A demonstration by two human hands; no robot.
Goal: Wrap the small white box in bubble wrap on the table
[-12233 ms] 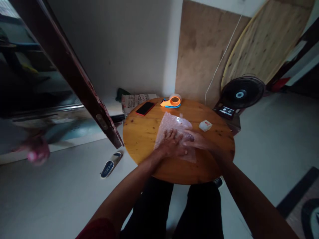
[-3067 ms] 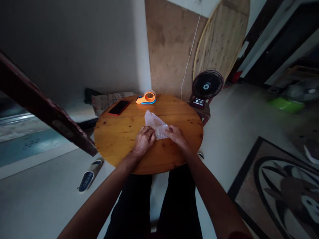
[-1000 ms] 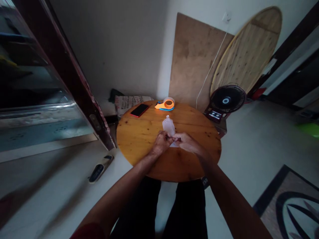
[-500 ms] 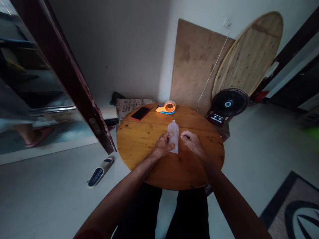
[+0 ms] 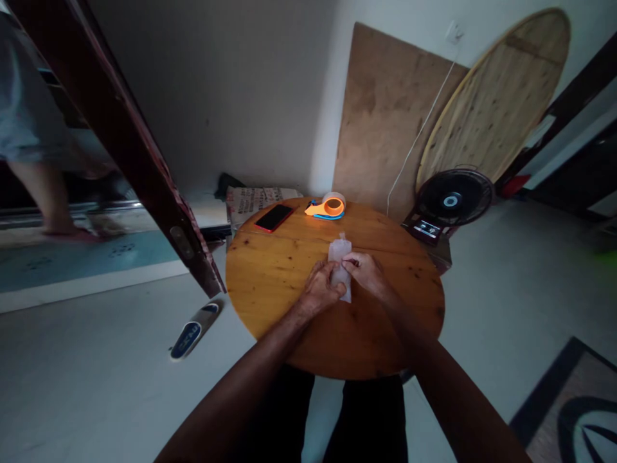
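A pale, translucent plastic-wrapped packet (image 5: 340, 249), long and narrow, lies on the round wooden table (image 5: 270, 270) with a small twisted or folded end at its far side. My left hand (image 5: 322, 286) grips it from the left, fingers curled over its edge and thumb across its near part. At the packet's right side, my right hand (image 5: 365, 271) has its thumb and index finger pinched together, touching the wrap's surface. What those fingertips hold is too small to make out.
Toward the table's far edge are an orange tape dispenser (image 5: 328, 208) and a red-edged phone (image 5: 274, 218). A black fan (image 5: 452, 200) stands beyond the right edge. A slipper (image 5: 193, 333) lies on the floor. A person's leg (image 5: 41, 186) shows through the doorway.
My right hand has moved left from beside the packet onto its surface. My left hand keeps its grip. In the doorway, the other person has shifted.
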